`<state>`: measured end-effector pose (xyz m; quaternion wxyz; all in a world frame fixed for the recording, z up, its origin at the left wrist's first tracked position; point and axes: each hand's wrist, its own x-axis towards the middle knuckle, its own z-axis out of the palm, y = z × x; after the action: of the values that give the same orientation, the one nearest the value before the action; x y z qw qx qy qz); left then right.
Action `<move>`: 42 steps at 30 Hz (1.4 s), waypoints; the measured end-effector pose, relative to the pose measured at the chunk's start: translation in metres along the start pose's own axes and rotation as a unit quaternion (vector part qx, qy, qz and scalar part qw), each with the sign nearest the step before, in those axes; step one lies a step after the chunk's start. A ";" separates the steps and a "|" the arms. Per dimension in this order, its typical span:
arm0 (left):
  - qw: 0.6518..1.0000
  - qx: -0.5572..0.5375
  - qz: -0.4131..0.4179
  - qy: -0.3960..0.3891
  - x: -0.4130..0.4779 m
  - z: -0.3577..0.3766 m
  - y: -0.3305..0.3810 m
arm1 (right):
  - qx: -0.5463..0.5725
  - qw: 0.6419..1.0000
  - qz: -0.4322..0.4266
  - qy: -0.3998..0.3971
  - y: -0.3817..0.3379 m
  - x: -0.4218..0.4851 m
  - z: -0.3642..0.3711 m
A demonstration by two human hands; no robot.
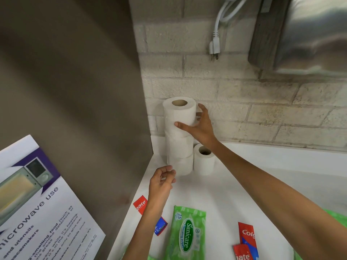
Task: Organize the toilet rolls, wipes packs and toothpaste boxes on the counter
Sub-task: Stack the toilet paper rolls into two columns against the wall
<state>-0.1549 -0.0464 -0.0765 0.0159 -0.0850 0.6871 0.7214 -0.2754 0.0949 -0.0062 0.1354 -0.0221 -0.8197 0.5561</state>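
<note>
Three white toilet rolls stand stacked in the counter's back left corner; the top roll (179, 111) is gripped by my right hand (201, 126), thumb in front and fingers behind. A separate roll (204, 159) stands upright just right of the stack's base. My left hand (162, 182) hovers near the bottom roll (181, 165) with fingers loosely curled, holding nothing. A green Sanicare wipes pack (187, 235) lies flat near the front. A red toothpaste box (140, 204) lies under my left forearm, and two more boxes (246, 241) lie at the front right.
A tall grey metal appliance side (84, 91) walls off the left, with a microwave-use poster (41, 212) on it. A white plug (214, 47) dangles on the brick wall above. A steel dispenser (304, 34) hangs at the top right. Another green pack (336, 216) peeks past my right arm.
</note>
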 end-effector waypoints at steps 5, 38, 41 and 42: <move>0.999 0.024 -0.030 -0.017 -0.006 0.017 0.007 | 0.055 0.997 0.055 0.030 0.009 -0.038 -0.022; 0.841 0.342 0.005 -0.420 -0.194 0.267 -0.055 | -0.083 0.975 0.204 -0.015 0.106 -0.238 -0.349; 0.834 0.377 0.035 -0.401 -0.200 0.275 -0.065 | -0.066 0.976 0.203 -0.037 0.112 -0.245 -0.354; 0.836 0.383 0.042 -0.391 -0.202 0.276 -0.066 | -0.064 0.976 0.202 -0.043 0.115 -0.247 -0.355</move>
<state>0.0253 0.2509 -0.1015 0.2842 0.2456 0.8482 0.3736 0.0371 0.4135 -0.0380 -0.0170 -0.1723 -0.8372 0.5188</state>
